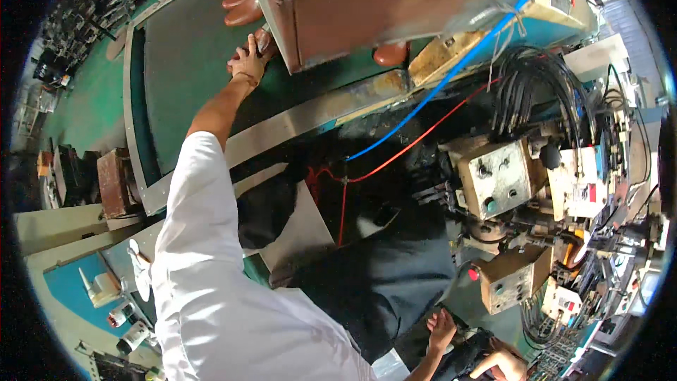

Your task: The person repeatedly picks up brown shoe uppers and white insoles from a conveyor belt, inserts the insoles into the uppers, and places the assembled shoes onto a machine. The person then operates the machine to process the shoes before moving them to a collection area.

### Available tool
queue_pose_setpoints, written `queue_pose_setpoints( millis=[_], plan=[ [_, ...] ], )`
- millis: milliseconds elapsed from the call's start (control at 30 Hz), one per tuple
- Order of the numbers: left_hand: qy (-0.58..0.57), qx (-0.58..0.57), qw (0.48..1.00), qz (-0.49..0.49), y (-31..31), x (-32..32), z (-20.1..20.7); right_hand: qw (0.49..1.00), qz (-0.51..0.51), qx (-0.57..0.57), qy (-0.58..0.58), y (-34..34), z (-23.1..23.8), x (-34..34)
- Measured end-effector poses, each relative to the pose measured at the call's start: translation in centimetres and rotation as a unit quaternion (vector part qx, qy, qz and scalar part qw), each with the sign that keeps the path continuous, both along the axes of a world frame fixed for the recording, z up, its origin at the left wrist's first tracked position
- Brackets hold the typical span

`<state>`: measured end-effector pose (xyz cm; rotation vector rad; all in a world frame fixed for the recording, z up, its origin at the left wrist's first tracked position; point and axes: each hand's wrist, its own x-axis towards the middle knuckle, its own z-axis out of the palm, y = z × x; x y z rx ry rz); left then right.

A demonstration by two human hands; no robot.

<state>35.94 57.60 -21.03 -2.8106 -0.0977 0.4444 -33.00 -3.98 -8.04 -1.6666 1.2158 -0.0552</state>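
Observation:
My left arm, in a white sleeve, reaches across to the upper left. My left hand [248,63] is closed around a brown shoe-like piece [264,41] on the green belt, beside the corner of a metal hood. Much of that piece is covered by my fingers. Just beyond it, several rounded brown shoes [242,8] lie in a row, toes side by side. Low on the right, beside the black cloth over my lap, what appears to be my right hand [440,327] has loosely curled fingers. I see nothing in it.
The metal hood [395,0] overhangs the green belt [187,49], which has a metal rim. Another brown shoe [390,53] shows under it. A blue hose [437,92] and a red line cross near my arm. Control boxes [497,178] stand right. Another person's hand [504,363] is lower right.

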Motion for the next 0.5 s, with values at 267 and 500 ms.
queue_pose_setpoints(
  millis=[267, 500],
  plan=[
    [-0.008, 0.062, 0.997, -0.050, 0.4, 6.7, 2.3, 0.995, -0.005, -0.067, 0.074, -0.4, 1.0, -0.8],
    [-0.026, 0.060, 0.996, -0.065, 3.2, 8.6, -0.1, 0.993, -0.015, -0.072, 0.095, -0.4, -0.2, -1.3]
  ],
)
